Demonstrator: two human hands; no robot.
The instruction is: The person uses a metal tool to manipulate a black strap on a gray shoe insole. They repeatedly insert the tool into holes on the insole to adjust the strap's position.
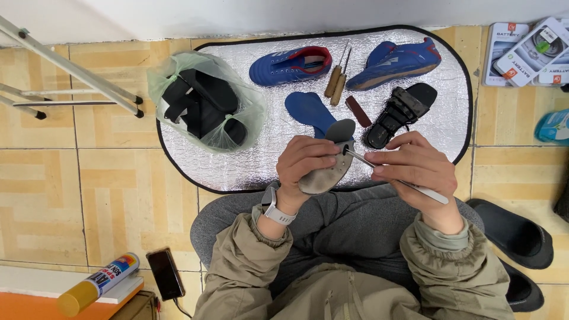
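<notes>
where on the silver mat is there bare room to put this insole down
The silver mat is bare along its near edge, between the green bag of black sandals and your left hand. A smaller patch lies at the right end, beyond the black sandal. The far middle is crowded: two blue shoes, awls, blue insole.

White/orange blister packs top right; yellow labelled spray can and dark phone screen btm left.
</notes>
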